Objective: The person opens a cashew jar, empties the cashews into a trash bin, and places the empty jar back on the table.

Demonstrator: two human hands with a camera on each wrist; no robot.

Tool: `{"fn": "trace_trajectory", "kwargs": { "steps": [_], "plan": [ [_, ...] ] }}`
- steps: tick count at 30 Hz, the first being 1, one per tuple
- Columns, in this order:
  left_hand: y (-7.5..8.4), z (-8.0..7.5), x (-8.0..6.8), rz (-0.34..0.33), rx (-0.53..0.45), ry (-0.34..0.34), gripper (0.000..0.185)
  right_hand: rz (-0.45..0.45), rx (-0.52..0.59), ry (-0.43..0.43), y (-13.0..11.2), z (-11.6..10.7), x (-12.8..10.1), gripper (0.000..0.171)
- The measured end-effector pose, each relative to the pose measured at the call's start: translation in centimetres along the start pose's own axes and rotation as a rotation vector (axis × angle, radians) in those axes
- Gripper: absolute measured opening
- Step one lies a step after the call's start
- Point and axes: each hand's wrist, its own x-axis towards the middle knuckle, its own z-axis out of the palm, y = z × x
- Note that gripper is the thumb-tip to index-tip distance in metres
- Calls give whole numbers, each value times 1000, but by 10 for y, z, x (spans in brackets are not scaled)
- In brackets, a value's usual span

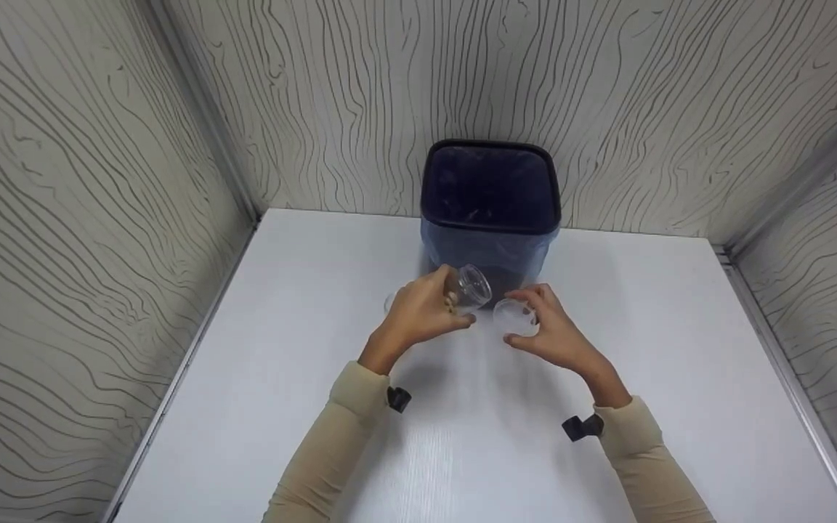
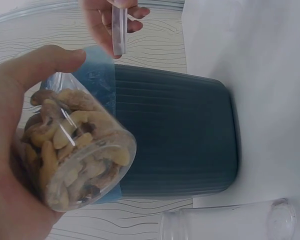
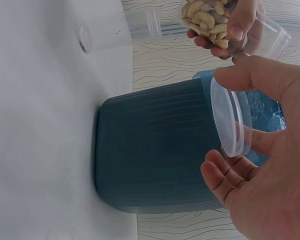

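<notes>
My left hand (image 1: 422,305) grips a clear plastic jar (image 1: 472,287), tilted with its mouth toward the right. Cashews (image 2: 80,135) are heaped toward the jar's bottom, pressed along its wall in the left wrist view. In my right hand (image 1: 553,327), a clear round lid (image 3: 231,117) is held by its edge between thumb and fingers. It is off the jar, a short way to the right of the mouth. Both hands are above the table, in front of a dark teal bin (image 3: 155,150).
A blue plastic liner (image 2: 101,75) hangs over the bin's rim at the back of the white table (image 1: 302,290). A second clear jar (image 2: 235,220), without nuts, stands left of the bin, mostly behind my left hand in the head view. Patterned panels (image 1: 346,94) enclose the table.
</notes>
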Motion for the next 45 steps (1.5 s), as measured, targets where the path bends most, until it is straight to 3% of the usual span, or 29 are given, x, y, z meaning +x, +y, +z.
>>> {"fn": "trace_trajectory", "kwargs": {
  "steps": [21, 45],
  "plan": [
    [5, -16, 10, 38, 16, 24, 51, -30, -130, -7, 3, 1, 1, 68],
    [10, -40, 21, 19, 47, 24, 57, -62, -138, -8, 18, 5, 3, 64]
  ]
}}
